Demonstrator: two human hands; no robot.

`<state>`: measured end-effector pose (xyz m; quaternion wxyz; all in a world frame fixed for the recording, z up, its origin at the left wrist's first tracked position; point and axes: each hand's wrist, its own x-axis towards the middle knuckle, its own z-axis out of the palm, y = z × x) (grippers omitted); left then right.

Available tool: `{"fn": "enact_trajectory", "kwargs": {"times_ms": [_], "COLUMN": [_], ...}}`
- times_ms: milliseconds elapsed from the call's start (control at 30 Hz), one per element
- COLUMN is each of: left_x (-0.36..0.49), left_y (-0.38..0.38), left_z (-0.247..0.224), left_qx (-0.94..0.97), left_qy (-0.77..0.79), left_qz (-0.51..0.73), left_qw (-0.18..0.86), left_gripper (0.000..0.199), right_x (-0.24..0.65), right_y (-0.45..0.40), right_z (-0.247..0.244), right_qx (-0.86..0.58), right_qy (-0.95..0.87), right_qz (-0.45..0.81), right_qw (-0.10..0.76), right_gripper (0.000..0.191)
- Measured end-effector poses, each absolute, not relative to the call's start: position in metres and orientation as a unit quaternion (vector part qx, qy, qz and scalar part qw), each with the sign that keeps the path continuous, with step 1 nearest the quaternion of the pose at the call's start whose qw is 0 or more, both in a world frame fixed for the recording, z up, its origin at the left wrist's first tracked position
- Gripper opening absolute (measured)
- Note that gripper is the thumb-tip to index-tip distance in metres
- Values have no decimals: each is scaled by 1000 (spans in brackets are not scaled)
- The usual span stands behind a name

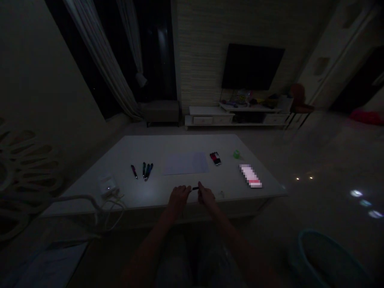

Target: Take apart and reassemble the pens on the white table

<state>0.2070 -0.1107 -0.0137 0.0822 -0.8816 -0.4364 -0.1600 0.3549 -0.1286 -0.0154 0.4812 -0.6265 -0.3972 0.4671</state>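
The room is dim. At the near edge of the white table (pixel 168 154), my right hand (pixel 206 197) pinches a short dark pen (pixel 195 188). My left hand (pixel 179 200) is close to the pen's other end, and its grip is too dark to judge. Farther left lie a dark pen with a red tip (pixel 134 171) and a small bunch of dark pens (pixel 147 171). Ahead of my hands is a pale sheet of paper (pixel 186 163). To its right are a red-and-black pen pack (pixel 215 158), a small green object (pixel 237 154) and a blurred pink-and-white rectangular item (pixel 250 175).
A white power adapter (pixel 107 186) with pale cables sits at the table's left corner, the cables hanging over the edge. A teal plastic basin (pixel 324 256) stands on the floor at lower right. Beyond the table are a TV cabinet (pixel 237 116) and a chair (pixel 299 104).
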Motion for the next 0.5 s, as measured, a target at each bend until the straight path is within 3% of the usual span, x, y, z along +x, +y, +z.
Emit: {"fn": "enact_trajectory", "kwargs": {"times_ms": [133, 333, 500], "left_x": [211, 204, 200], "left_y": [-117, -107, -90], "left_z": [-5, 8, 1], "left_qx": [-867, -834, -853], "left_qy": [-470, -526, -494], "left_qz": [-153, -122, -142], "left_qw": [56, -117, -84], "left_gripper": [25, 32, 26], "right_x": [346, 359, 378], "right_y": [-128, -122, -105], "right_z": [-6, 1, -5], "right_qx": [-649, -582, -553], "right_qy": [-365, -492, -561], "right_qz": [455, 453, 442], "right_qw": [488, 463, 429], "right_gripper": [48, 38, 38]}}
